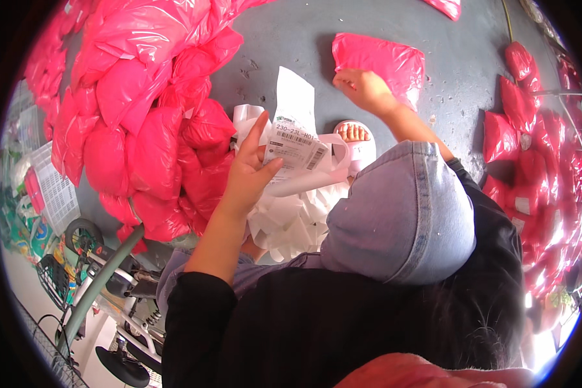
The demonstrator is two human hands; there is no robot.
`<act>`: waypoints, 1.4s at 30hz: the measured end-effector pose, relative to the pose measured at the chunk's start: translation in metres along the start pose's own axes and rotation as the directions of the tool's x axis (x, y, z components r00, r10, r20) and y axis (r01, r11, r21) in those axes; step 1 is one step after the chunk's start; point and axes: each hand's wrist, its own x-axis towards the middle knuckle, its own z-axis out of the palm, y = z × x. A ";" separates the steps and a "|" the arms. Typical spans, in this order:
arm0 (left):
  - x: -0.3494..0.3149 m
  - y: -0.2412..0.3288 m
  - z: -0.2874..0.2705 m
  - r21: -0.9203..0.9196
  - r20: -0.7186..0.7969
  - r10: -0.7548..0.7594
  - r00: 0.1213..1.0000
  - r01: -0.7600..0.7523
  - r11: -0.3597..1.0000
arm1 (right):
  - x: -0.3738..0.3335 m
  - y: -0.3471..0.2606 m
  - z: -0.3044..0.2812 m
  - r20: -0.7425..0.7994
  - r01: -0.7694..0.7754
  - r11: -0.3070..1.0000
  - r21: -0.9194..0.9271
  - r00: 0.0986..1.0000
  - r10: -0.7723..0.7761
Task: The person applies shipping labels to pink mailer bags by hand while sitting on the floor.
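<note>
– on the grey floor (258, 48), where's the shiny pink plastic bag (394, 64)?
– partly behind the right hand (362, 90), fingers loosely curled; can't tell if they grip it
– the left hand (249, 165)?
– pinching a white printed paper label (291, 149); likely label handling, calling for steady fingers

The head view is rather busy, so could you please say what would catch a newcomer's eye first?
Probably the heap of shiny pink bags at upper left, then the white printed label in the left hand near the middle. A single pink package lies by the right hand on the grey floor.
</note>
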 end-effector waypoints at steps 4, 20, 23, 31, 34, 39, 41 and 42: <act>0.016 -0.021 -0.003 -0.009 -0.005 -0.004 1.000 0.004 1.000 | -0.013 -0.030 -0.002 0.304 -0.318 0.712 0.626 0.940 0.152; 0.082 -0.049 0.012 0.423 0.059 0.059 0.997 -0.078 0.903 | -0.024 -0.056 -0.006 0.335 -0.227 0.809 0.542 0.941 0.040; 0.085 -0.055 0.010 0.445 0.023 0.034 0.999 -0.041 0.894 | -0.027 -0.050 -0.009 0.396 -0.360 0.648 0.672 0.913 0.096; 0.096 -0.063 0.023 0.264 0.017 -0.038 0.999 0.032 0.964 | -0.032 -0.029 -0.022 0.545 -0.585 0.432 0.687 0.807 0.227; 0.098 -0.059 0.034 0.216 0.091 -0.082 0.992 0.061 0.974 | -0.032 -0.030 -0.026 0.474 -0.558 0.438 0.705 0.830 0.295; 0.107 -0.069 0.037 0.231 -0.017 -0.220 0.975 0.218 0.948 | -0.034 -0.014 -0.029 0.395 -0.551 0.562 0.616 0.834 0.385; 0.110 -0.077 0.040 0.197 -0.074 -0.253 0.965 0.262 0.945 | -0.033 -0.012 -0.030 0.382 -0.537 0.563 0.629 0.843 0.378; 0.112 -0.081 0.043 0.216 -0.102 -0.230 0.968 0.247 0.945 | -0.033 -0.011 -0.031 0.330 -0.528 0.597 0.604 0.848 0.415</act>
